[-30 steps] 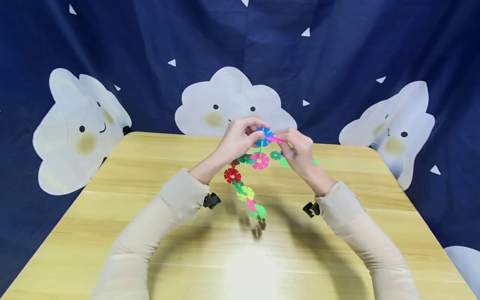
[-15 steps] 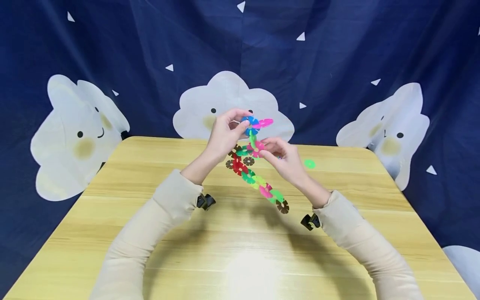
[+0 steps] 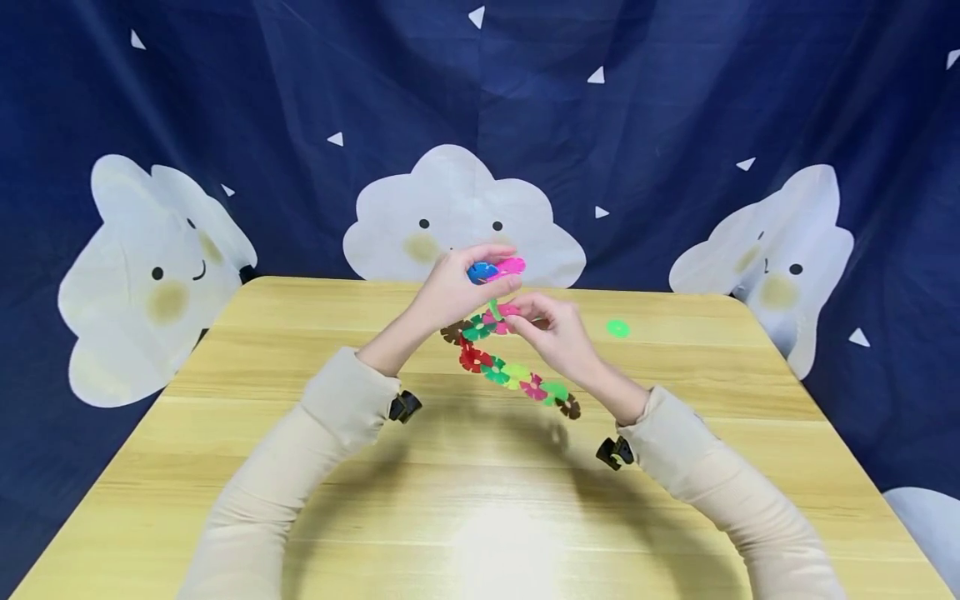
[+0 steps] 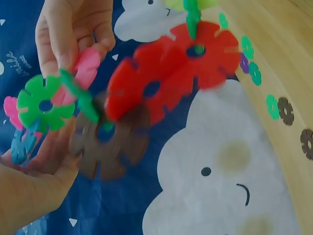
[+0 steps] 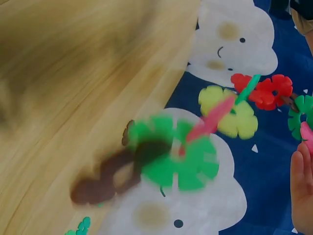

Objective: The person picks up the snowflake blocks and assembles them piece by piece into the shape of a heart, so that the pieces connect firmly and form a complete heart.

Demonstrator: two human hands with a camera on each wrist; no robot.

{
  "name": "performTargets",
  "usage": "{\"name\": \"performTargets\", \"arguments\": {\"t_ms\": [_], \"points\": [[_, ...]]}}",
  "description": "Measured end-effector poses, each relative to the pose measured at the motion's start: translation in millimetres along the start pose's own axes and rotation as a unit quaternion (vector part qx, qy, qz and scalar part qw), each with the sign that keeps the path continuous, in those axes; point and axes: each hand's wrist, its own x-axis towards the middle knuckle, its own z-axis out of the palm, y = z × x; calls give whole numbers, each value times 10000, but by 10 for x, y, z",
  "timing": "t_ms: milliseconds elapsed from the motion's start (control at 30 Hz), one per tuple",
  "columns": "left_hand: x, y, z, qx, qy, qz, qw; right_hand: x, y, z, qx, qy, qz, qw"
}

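Observation:
A chain of slotted plastic snowflake discs hangs between my hands over the table. At its top my left hand (image 3: 457, 287) holds the end with the blue disc (image 3: 482, 272), and a pink end disc (image 3: 512, 266) sticks out beside it. Lower down, my right hand (image 3: 558, 333) pinches another pink disc (image 4: 83, 71), just past a light green disc (image 4: 45, 105). From there the chain runs through a brown disc (image 4: 110, 139), red discs (image 4: 210, 54) and a yellow disc (image 5: 227, 111). Its loose tail ends in a brown disc (image 3: 572, 407), blurred in the right wrist view.
A loose light green disc (image 3: 618, 328) lies on the wooden table (image 3: 225, 467) right of my right hand. Several more loose discs, among them a brown disc (image 4: 285, 111), show near the table edge. Behind hangs a dark blue cloth (image 3: 285, 83) with cloud faces.
My right hand has left the pink end disc by the blue one and gone down to the lower pink disc. My left hand has shifted left, and the chain's tail has swung right.

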Motion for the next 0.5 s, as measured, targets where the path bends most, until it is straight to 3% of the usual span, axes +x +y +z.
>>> {"name": "performTargets", "arguments": {"t_ms": [133, 333, 400, 500], "points": [[-18, -12, 54, -59, 191, -211, 9996, -2, 114, 29, 68, 4, -65, 10000], [-14, -51, 77, -522, 391, -243, 9976, 16, 240, -71, 165, -263, 72, 9995], [-3, -53, 58, -575, 445, -209, 9971, 50, 397, -176, -94, -176, 208, 9996], [10, -47, 22, -535, 539, -152, 9970, 87, 761, -408, -867, -91, 718, 9936]]}}
